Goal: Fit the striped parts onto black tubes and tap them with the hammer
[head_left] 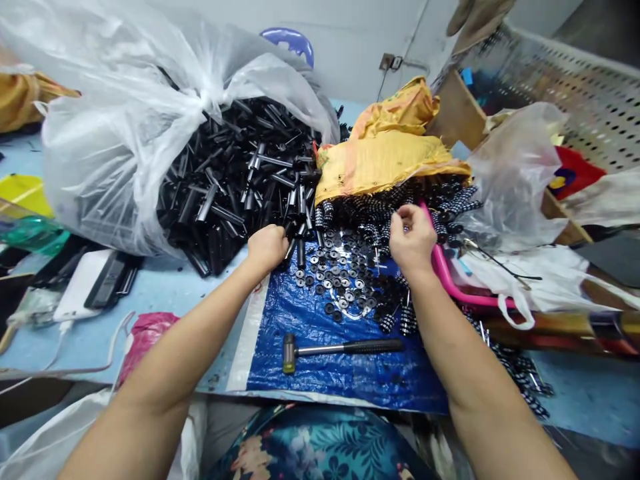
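Note:
At the near edge of a heap of glossy black plastic tubes [215, 200], my left hand [269, 247] is closed. Its fingertips are turned away, so what they hold is hidden. My right hand [413, 239] has its fingers curled in toward the thumb, beside black-and-white checkered handles [373, 207] with metal shafts. Anything in that grip is too small to make out. Between the two hands, many small black round washers [345, 273] lie loose on a blue plastic sheet [310, 367]. A hammer [340, 347] rests crosswise nearer to me, its head to the left.
The tubes spill from a large clear plastic bag [115, 160]. A yellow sack [390, 160] covers part of the checkered handles. To the right are a pink-rimmed tray [443, 270] and white plastic bags [540, 273]. A white power bank [83, 287] with a cable lies left.

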A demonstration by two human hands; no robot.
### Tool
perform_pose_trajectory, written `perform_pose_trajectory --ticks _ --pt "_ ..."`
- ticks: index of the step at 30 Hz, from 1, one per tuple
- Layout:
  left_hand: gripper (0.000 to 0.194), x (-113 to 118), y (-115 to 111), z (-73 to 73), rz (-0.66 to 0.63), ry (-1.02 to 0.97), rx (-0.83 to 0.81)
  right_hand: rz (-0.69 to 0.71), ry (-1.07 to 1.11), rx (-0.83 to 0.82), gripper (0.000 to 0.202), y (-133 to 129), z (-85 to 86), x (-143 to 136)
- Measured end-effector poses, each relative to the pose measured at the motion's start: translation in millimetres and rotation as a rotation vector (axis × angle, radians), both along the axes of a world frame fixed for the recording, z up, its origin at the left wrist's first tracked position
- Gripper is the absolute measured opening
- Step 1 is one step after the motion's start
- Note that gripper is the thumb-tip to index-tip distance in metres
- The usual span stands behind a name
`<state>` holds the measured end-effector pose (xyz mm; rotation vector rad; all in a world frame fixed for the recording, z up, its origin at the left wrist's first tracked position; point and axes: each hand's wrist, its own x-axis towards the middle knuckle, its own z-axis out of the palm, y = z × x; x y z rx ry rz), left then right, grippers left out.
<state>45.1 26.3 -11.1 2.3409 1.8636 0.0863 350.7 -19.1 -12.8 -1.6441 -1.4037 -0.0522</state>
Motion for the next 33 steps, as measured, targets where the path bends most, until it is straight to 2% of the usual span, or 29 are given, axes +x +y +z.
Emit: perform_pose_trajectory --ticks 2,4,7,9,11,13,15,17,21,25,29,31,33 --pt "0.026 -5.2 -8.2 3.7 0.015 -0.025 -0.006 -0.047 -0.141 -0.039 0.039 25.2 0.7 12.6" --pt "0.022 -9.6 -19.5 7.8 0.026 -0.107 0.021 -0.011 -0.264 -0.132 0.039 40.0 -1.8 17.2" --pt "0.018 -14.8 -42.3 10.0 0.027 -0.358 0.138 0.043 -0.383 -0.175 0.024 42.4 -10.1 17.2" --pt "0.014 -16.2 -59.4 7.0 0.035 -0.627 0.156 0.061 -0.426 -0.164 0.022 36.0 -15.3 16.0" --pt "0.017 -15.2 -75.8 1.7 0.093 -0.970 0.001 0.081 -0.480 -0.190 0.022 28.9 -18.0 13.6" --pt "0.025 -12.2 -90.3 -2.7 0.202 -1.268 -0.259 0.089 -0.545 -0.247 0.021 24.1 -18.0 9.8" --pt "0.032 -8.8 -102.7 -3.7 0.313 -1.445 -0.439 0.066 -0.591 -0.306 0.021 20.8 -16.6 6.0" --pt "0.037 -7.5 -113.2 -1.1 0.386 -1.546 -0.479 0.042 -0.579 -0.329 0.024 16.1 -16.1 4.5" --pt "0.043 -14.0 -130.4 7.0 0.462 -1.667 -0.491 0.097 -0.354 -0.231 0.033 -9.7 -20.5 9.6" --pt "0.043 -15.0 -139.5 13.8 0.469 -1.690 -0.517 0.284 0.034 -0.221 0.033 -62.3 -24.8 3.0" --pt "0.039 6.4 -136.0 23.6 0.340 -1.676 -0.520 0.520 0.286 -0.360 0.029 -117.7 -19.4 -32.1" --pt "0.036 18.4 -132.4 25.6 0.254 -1.595 -0.483 0.644 0.297 -0.409 0.026 -134.8 -12.6 -52.5" --pt "0.031 25.3 -132.0 23.7 0.193 -1.504 -0.467 0.685 0.270 -0.363 0.023 -142.7 -5.0 -68.6"
